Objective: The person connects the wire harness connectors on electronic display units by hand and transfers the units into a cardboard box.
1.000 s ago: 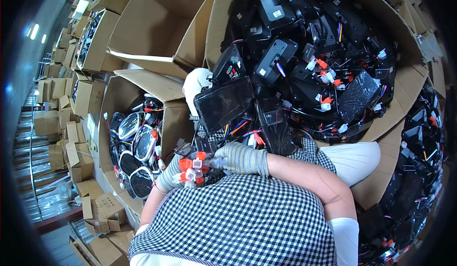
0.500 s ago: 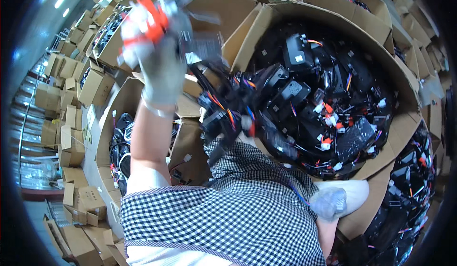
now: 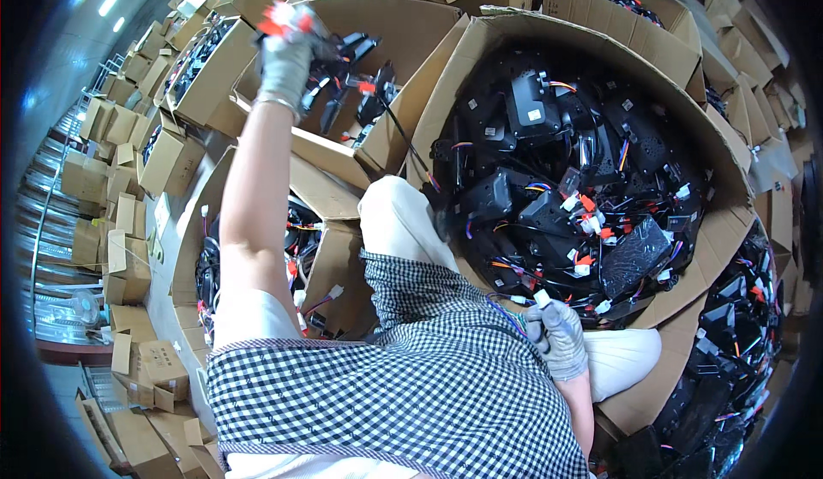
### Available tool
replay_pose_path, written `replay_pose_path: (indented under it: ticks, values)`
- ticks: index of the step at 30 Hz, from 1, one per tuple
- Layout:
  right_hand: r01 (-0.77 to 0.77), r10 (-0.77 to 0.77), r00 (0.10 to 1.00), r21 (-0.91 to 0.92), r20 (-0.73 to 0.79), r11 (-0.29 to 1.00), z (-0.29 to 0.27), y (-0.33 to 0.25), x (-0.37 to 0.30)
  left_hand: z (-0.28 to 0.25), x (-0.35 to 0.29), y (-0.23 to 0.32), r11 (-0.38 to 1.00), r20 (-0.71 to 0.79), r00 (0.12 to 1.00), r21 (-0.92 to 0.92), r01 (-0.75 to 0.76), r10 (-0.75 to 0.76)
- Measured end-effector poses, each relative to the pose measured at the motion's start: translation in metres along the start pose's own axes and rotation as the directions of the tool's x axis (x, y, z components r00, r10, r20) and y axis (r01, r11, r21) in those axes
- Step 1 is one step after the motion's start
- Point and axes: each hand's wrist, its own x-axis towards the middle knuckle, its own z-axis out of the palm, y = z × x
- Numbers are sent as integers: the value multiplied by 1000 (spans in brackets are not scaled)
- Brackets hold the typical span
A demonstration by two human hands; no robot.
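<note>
At the upper left, my left hand, in a pale work glove, is raised over an open cardboard box. Motion blurs its fingers, which close on red and white plug connectors. Black parts with cables are in that box, to the right of the hand. Low by my right knee, my right hand, gloved too, is closed around thin coloured wires with a white connector sticking out above its fingers. Just beyond it stands a large box heaped with black plastic units and wires.
A box of cables and connectors stands beside my left arm. More black units fill a container at the right. Several cardboard boxes are stacked along the left, near a grey floor strip. My checked apron and knees border the large box.
My left hand has moved farther away and the black parts now lie in the upper-left box. My right hand has turned and lifted, bringing the white connector into sight.
</note>
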Motion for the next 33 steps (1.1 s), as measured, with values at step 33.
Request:
replay_pose_path:
  ticks: [33]
  values:
    - [62, -55, 982, 35, -182, 997, 19, 17, -8, 81, -188, 156, 757, 369, 748, -153, 635, -552]
